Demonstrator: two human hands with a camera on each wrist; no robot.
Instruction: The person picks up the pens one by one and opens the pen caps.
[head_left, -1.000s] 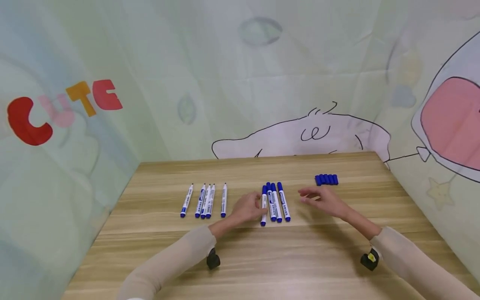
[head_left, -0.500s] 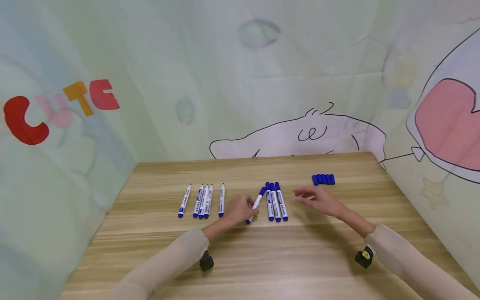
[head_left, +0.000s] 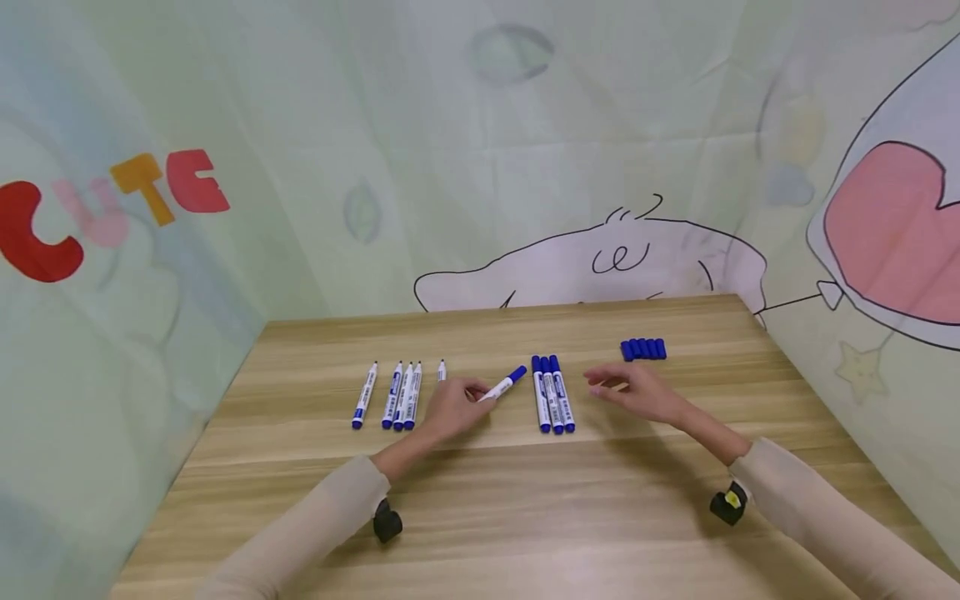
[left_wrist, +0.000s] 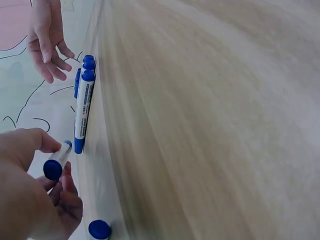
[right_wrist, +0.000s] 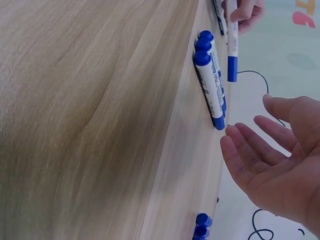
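My left hand (head_left: 452,410) pinches a white whiteboard marker (head_left: 499,388) between thumb and fingers. Its blue cap points right and away in the head view; in the left wrist view its blue end (left_wrist: 53,170) faces the camera. Right of it, three capped markers (head_left: 553,394) lie side by side on the table. My right hand (head_left: 639,393) hovers just past them, fingers loosely bent and holding nothing; the right wrist view shows its palm (right_wrist: 275,170). One uncapped marker (head_left: 442,370) lies partly hidden behind my left hand.
Further left lie a single uncapped marker (head_left: 365,396) and a group of uncapped ones (head_left: 403,397), tips pointing away. A row of several loose blue caps (head_left: 643,349) sits beyond my right hand. A printed curtain (head_left: 480,167) hangs behind the wooden table (head_left: 510,517).
My left hand has taken the leftmost capped marker from its group, lifting it and moving left while the marker tilts over. The right hand has hardly moved.
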